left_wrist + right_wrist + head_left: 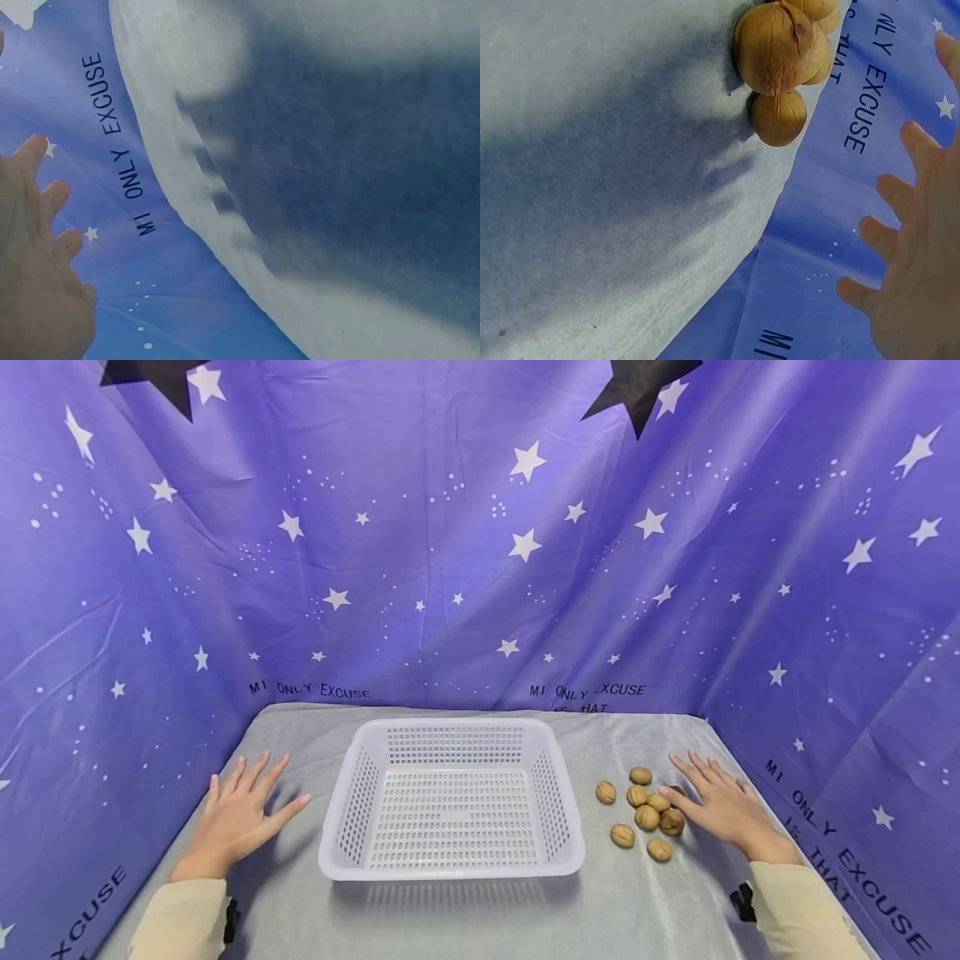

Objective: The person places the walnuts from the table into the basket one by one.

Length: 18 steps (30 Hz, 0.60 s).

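A white perforated plastic basket [453,874] stands on the grey cloth-covered table between the two hands, with nothing inside it. To its right lie several walnuts [647,817], most of them bunched together; a few sit slightly apart. My left hand [234,817], fingers spread, hovers left of the basket and holds nothing. My right hand [723,807] is likewise spread palm down beside the walnuts, its thumb partly covering one of them from the head camera. In the right wrist view, a gap shows between the fingers and the walnuts [774,49].
The grey tablecloth [450,927] carries shadows of both hands. Purple curtains [427,568] with white stars and printed lettering enclose the table at the back and both sides. Dark star shapes [641,393] hang at the top of the head view.
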Available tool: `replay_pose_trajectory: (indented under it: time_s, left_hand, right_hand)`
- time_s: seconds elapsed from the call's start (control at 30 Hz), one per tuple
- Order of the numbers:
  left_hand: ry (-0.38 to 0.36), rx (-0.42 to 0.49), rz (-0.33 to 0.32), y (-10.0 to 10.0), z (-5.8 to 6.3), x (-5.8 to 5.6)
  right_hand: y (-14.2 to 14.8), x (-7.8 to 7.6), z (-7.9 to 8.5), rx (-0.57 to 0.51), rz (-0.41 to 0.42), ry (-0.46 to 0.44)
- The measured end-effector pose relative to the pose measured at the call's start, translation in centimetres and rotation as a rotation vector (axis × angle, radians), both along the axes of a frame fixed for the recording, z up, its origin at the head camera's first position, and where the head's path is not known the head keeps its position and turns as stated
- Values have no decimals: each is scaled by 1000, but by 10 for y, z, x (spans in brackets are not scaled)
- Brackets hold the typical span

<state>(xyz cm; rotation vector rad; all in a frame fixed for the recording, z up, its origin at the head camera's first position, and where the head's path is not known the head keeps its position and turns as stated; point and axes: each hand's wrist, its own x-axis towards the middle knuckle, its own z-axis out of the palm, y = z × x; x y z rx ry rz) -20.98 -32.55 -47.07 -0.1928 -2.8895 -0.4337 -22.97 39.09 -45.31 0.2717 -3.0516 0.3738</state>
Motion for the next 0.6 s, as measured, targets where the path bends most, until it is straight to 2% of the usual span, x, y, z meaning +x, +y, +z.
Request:
replay_pose_trajectory:
  time_s: [0.13, 0.33, 0.47, 0.6]
  left_hand:
    - [-21, 61, -16, 2, 0, -1]
    - [-99, 210, -45, 11, 2, -4]
    - [-178, 374, -66, 20, 5, -7]
    - [-279, 600, -109, 29, 8, -7]
  right_hand:
    - [-1, 1, 0, -9, 1, -4]
    - [-2, 1, 0, -20, 8, 2]
    - [-3, 1, 1, -31, 12, 11]
    - [-5, -2, 2, -53, 12, 6]
